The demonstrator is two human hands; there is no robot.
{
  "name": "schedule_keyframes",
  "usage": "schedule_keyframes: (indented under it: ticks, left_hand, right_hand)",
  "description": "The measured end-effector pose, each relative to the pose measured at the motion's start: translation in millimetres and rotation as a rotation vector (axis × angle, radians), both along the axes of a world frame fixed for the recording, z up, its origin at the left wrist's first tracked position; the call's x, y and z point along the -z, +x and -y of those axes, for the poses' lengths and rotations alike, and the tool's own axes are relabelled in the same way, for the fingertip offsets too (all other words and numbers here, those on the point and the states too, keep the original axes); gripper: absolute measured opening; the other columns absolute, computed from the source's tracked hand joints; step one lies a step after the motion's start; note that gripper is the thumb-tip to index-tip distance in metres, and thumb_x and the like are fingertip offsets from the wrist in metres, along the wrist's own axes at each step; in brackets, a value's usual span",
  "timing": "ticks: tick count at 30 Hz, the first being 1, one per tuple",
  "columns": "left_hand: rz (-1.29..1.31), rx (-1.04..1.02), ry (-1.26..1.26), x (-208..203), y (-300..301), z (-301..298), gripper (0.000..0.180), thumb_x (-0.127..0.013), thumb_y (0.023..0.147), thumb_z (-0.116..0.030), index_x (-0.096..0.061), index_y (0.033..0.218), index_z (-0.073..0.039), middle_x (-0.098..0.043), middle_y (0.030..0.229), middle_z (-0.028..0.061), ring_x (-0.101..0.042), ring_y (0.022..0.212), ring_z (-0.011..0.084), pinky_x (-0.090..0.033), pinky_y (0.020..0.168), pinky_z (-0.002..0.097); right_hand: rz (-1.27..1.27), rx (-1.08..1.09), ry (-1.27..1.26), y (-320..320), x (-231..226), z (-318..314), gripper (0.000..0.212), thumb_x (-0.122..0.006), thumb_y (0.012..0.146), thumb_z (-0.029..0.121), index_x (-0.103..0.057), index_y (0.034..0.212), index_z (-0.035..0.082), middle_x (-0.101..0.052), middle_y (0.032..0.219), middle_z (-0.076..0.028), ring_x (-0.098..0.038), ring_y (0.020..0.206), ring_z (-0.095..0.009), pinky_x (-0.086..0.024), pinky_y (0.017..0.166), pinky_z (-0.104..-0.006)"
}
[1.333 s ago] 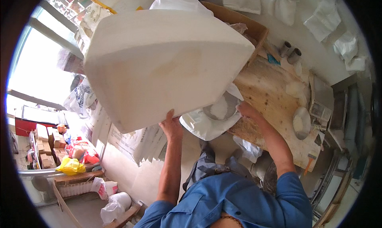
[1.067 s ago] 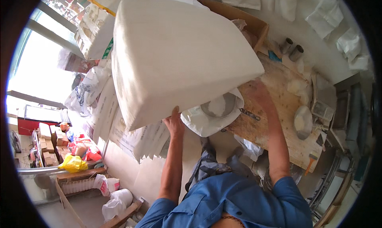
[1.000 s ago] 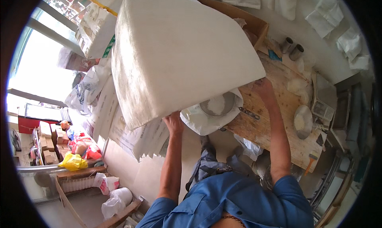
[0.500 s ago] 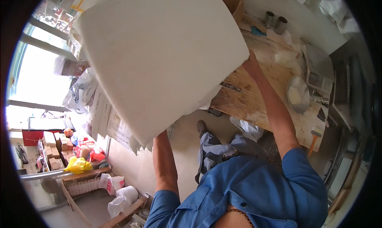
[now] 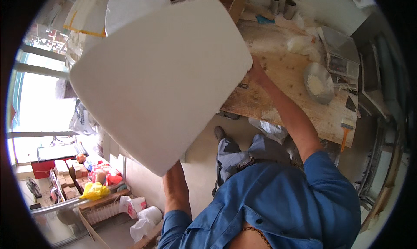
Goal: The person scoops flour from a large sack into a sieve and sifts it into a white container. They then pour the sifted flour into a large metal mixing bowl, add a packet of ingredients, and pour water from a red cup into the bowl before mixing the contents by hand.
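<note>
A large white slab with rounded corners fills the upper left, tilted and held up off the table. Its material cannot be told. At its right corner my right hand grips the edge, with the fingers partly hidden behind it. My left hand bears the near lower corner from below; most of that hand is out of sight under the slab. Beneath the right forearm lies a worn wooden worktable, dusted with white.
On the table are a metal bowl of white material, a brush with an orange handle, a scraper and two metal cans. A cardboard box stands behind. Bags and boxes, one bag yellow, crowd the lower left.
Both hands have carried the slab leftward, and it has turned a little. More of the wooden table, the box and a white piece behind the slab now shows.
</note>
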State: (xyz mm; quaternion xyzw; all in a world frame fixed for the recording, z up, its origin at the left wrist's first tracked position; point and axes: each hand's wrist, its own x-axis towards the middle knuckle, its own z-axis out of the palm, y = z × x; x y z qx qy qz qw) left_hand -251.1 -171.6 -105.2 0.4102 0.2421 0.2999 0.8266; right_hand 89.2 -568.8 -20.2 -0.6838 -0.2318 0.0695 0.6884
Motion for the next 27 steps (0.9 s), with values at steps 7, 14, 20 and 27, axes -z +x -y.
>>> schedule_keyframes:
  ticks: [7, 14, 20, 27]
  left_hand:
    - [-0.002, 0.056, 0.016, -5, 17, -3, 0.049, -0.064, 0.092, 0.007, -0.055, 0.139, -0.002, -0.062, 0.135, 0.0151, -0.066, 0.12, 0.0308, -0.06, 0.1, 0.0446]
    - [0.099, 0.165, 0.13, -55, 95, -22, 0.051, -0.064, 0.092, 0.007, -0.053, 0.141, -0.002, -0.061, 0.136, 0.0157, -0.066, 0.122, 0.032, -0.06, 0.102, 0.0458]
    - [0.033, 0.061, 0.218, -104, 132, -27, 0.051, -0.063, 0.091, 0.007, -0.052, 0.141, -0.001, -0.061, 0.135, 0.018, -0.068, 0.117, 0.0364, -0.063, 0.099, 0.0521]
    - [-0.059, 0.047, 0.265, -148, 133, -23, 0.045, -0.069, 0.087, 0.003, -0.056, 0.13, 0.002, -0.065, 0.123, 0.0193, -0.073, 0.103, 0.0348, -0.069, 0.081, 0.049]
  right_hand:
    - [0.166, 0.009, 0.025, -11, 14, 6, 0.033, -0.075, 0.093, 0.003, -0.07, 0.125, -0.002, -0.077, 0.117, -0.01, -0.065, 0.11, -0.013, -0.052, 0.096, -0.0358]
    - [-0.091, 0.091, -0.076, -20, -36, 0, 0.035, -0.076, 0.092, 0.004, -0.069, 0.126, -0.003, -0.076, 0.12, -0.011, -0.07, 0.114, -0.022, -0.054, 0.099, -0.0384]
    - [-0.193, -0.203, -0.013, -8, -81, 4, 0.059, -0.076, 0.09, 0.003, -0.057, 0.146, 0.001, -0.065, 0.142, -0.014, -0.059, 0.133, -0.025, -0.05, 0.11, -0.0419]
    - [0.222, 0.377, 0.025, 13, -175, 80, 0.064, -0.059, 0.106, 0.03, -0.04, 0.161, 0.005, -0.044, 0.163, -0.017, -0.045, 0.147, -0.029, -0.037, 0.12, -0.0408]
